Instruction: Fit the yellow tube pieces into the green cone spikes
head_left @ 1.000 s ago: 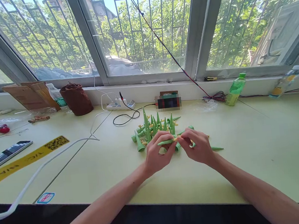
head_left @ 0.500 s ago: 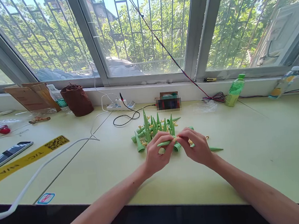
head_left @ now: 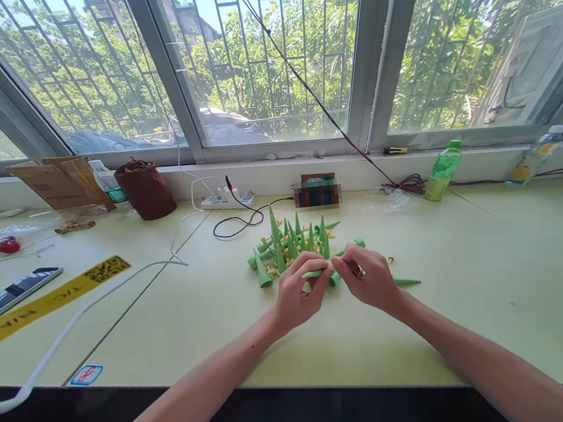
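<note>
My left hand [head_left: 297, 293] is closed around a slim green cone [head_left: 313, 274] whose tip points left. Close beside it, my right hand [head_left: 369, 277] pinches with thumb and forefinger at the cone's wide end; whatever small piece it grips there is mostly hidden by the fingers. Behind both hands stands a cluster of green pointed cones [head_left: 275, 235], some upright and some lying down, with small yellow pieces among them. A single green cone [head_left: 407, 281] lies on the table just right of my right hand.
Along the back are a brown fabric bag [head_left: 144, 188], a power strip [head_left: 227, 200], a blurred-out device [head_left: 317, 194] and a green-capped bottle [head_left: 442, 170]. To the left lie a phone [head_left: 16, 292] and a white cable [head_left: 95, 308] with a yellow tag [head_left: 54, 299].
The two hands have shifted very slightly, and the right fingertips have turned a little at the cone's end. The cone remains in the left hand.
</note>
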`<state>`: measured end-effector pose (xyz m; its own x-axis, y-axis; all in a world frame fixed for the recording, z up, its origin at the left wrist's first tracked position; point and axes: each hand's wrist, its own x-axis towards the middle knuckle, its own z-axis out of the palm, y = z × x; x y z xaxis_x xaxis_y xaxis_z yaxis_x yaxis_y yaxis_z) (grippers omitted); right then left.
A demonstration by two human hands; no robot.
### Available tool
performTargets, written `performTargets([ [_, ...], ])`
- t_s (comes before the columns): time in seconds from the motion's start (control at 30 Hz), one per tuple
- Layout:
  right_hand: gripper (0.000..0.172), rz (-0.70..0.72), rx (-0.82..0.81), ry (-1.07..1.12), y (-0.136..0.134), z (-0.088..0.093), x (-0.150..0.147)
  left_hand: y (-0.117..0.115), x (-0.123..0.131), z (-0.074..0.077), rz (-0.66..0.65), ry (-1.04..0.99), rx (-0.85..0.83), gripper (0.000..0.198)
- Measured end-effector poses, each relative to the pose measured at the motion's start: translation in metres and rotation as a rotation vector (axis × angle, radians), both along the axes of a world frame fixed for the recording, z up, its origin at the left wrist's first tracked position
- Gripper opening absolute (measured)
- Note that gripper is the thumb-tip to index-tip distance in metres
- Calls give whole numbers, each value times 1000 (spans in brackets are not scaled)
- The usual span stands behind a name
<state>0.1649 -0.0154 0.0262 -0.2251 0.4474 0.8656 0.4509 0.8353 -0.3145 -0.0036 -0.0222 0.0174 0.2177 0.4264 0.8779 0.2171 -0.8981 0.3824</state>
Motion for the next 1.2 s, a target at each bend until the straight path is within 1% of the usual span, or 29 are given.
performTargets([
  [0.2, 33, -23, 5, 12, -1, -1, -2, 0, -1, -1, -3, 9, -7, 16],
  [0.4, 34, -25, -14, 19, -2, -1, -4, 0, -2, 2, -2, 26, 16, 17],
  [0.57, 33, -3, -23, 16, -2, 0, -3, -1, -3, 4, -1, 44, 57, 18],
  [0.77, 32, -2, -19, 5, -1, -1, -2, 0, -5, 4, -9, 70, 58, 15],
  [1.03, 29, 53, -16, -6, 1, -2, -1, -1, -6, 6, -15, 77, 87, 19],
  [1.2, 25, 74, -41, -27, 2, -3, 1, -1, -6, 8, -5, 84, 93, 18],
])
